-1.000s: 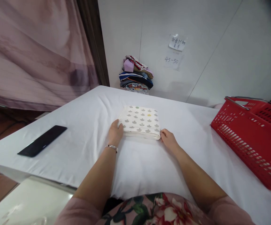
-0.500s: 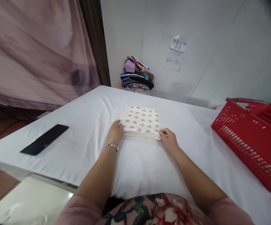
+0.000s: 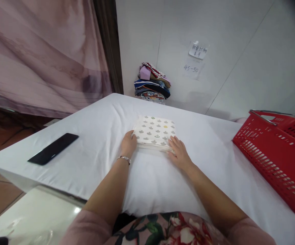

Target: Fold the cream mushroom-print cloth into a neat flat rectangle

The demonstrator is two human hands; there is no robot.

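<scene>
A folded white cloth with grey, green and yellow motifs lies flat on the white-covered table. At its near left corner my left hand grips the edge between thumb and fingers, a bracelet on the wrist. My right hand rests at the near right corner, its fingers spread over the top and the thumb low against the front edge. The layers of the fold show along the near side.
A red basket stands at the right of the table. On the left lies a black flat object. Behind the far edge is a pile of folded clothes, with paper signs on the wall. A pink curtain hangs at the left.
My right hand has let go of its pinch on the corner and laid spread fingers on the cloth's top. The left hand keeps its hold. The whole view has shifted slightly.
</scene>
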